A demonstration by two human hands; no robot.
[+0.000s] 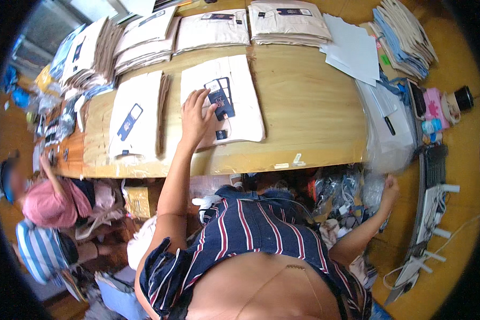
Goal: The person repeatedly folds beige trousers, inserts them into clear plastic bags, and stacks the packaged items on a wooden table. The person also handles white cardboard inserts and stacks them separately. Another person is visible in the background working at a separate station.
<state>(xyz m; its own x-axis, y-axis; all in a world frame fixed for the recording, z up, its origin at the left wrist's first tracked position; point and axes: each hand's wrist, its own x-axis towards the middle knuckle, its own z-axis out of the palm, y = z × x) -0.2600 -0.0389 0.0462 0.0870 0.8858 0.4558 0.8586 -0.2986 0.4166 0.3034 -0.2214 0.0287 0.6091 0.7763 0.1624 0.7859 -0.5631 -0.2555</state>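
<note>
My left hand reaches over a pale folded garment on the table. Its fingers are apart and slightly bent, with the thumb and fingertips at the edge of the dark hang tags. A small dark square label lies lower on the same garment. My right hand is low at the right, beyond the table's front edge and closed. Clear plastic bags hang just above and beside it; whether its fingers hold any of that plastic cannot be made out.
Left of the garment lies another tagged folded stack. More folded stacks line the table's back. White sheets and a black pen lie at the right, near a keyboard. A person in pink sits at the left.
</note>
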